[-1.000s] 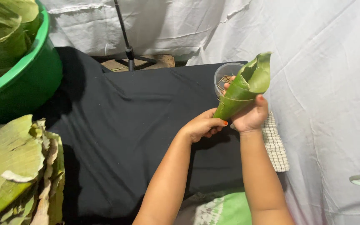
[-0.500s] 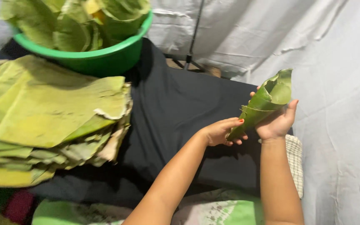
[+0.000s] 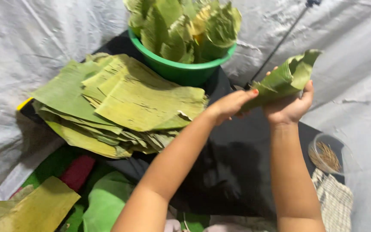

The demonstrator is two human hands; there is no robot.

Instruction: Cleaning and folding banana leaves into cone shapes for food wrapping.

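Black cloth now lower in view, both hands (image 3: 230, 104) (image 3: 289, 106) still gripping the leaf cone (image 3: 282, 80), raised nearer the green basin (image 3: 181, 71).

Leaf stack (image 3: 121, 103) before basin (image 3: 181, 71)

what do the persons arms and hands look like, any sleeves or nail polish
Both forearms are bare to the bottom edge of the picture, with no sleeves, watch or bracelets showing. The left hand has orange-red polish on the one nail that shows. No rings are visible on it or on the right hand, whose nails are hidden from this view.
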